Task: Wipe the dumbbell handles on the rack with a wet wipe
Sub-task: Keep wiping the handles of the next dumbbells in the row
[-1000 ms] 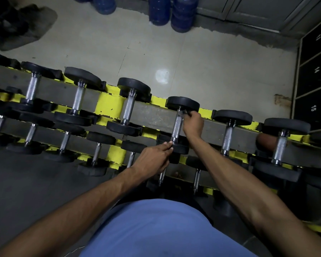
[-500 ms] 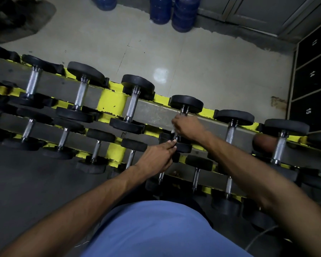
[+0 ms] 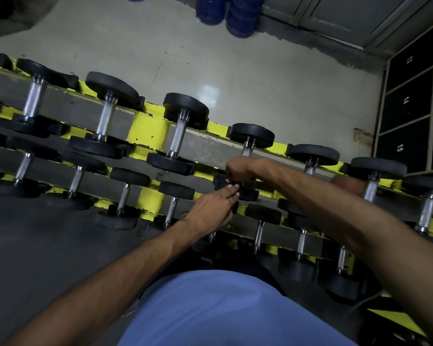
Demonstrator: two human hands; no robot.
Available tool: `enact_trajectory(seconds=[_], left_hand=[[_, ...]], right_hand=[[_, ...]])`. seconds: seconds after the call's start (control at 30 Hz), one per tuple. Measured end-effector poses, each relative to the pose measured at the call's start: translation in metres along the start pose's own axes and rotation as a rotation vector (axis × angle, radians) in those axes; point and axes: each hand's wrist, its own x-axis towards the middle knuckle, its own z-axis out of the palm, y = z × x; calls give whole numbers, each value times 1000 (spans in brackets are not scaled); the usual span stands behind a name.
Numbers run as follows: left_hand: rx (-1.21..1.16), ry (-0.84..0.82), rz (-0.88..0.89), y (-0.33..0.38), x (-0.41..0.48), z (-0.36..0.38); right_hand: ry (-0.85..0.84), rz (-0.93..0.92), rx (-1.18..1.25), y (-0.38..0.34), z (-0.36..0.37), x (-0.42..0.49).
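A yellow and grey rack (image 3: 148, 129) runs across the view with rows of black dumbbells with steel handles. My right hand (image 3: 243, 169) is curled round the lower part of the handle of one top-row dumbbell (image 3: 251, 134), just above its near weight. A scrap of white wipe (image 3: 227, 180) shows under its fingers. My left hand (image 3: 214, 208) reaches from below, its fingertips touching the near end of that same dumbbell, right under my right hand. Most of the handle is hidden by my right hand.
More dumbbells sit left (image 3: 178, 136) and right (image 3: 310, 158) on the top row, smaller ones on the lower row (image 3: 259, 228). Blue water jugs (image 3: 243, 16) stand on the tiled floor beyond the rack. Numbered dark lockers (image 3: 408, 101) line the right wall.
My right hand has slid down the handle from its far end to its near end. My left hand has stayed at the near weight. The view has shifted slightly.
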Motion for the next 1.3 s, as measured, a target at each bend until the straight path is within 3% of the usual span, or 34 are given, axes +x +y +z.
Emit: enact_trajectory(seconds=[0.1,0.23,0.3,0.47,0.63,0.7,0.8,0.87,1.03,1.1,1.2,1.3], left_hand=[[-11,5,10,-5,-1,3],[-6,35,19,-8,-1,4],[-6,44,7,-7,-1,5],[49,93,-36,3,3,8],[81,135,-109,13,5,13],[96,135,-155,19,5,17],[97,146,-212,26,7,22],[98,175,-239,31,8,24],[140,214,-282,53,15,14],[180,214,-333,60,17,14],[172,219,-399,65,19,22],[156,224,-460,70,20,30]], right_hand=[[142,-99,-104,18,1,-12],[565,30,-179,55,8,-21],[671,98,-144,64,15,-20],[431,-144,-140,42,33,-17],[668,47,-141,62,17,-17],[670,51,-94,58,21,-19],[435,-136,24,42,36,-20],[373,-201,-15,42,40,-18],[696,-59,-218,74,27,-13],[695,-110,-173,77,31,-13],[529,-309,-114,64,47,-13],[591,-370,-182,64,58,-8]])
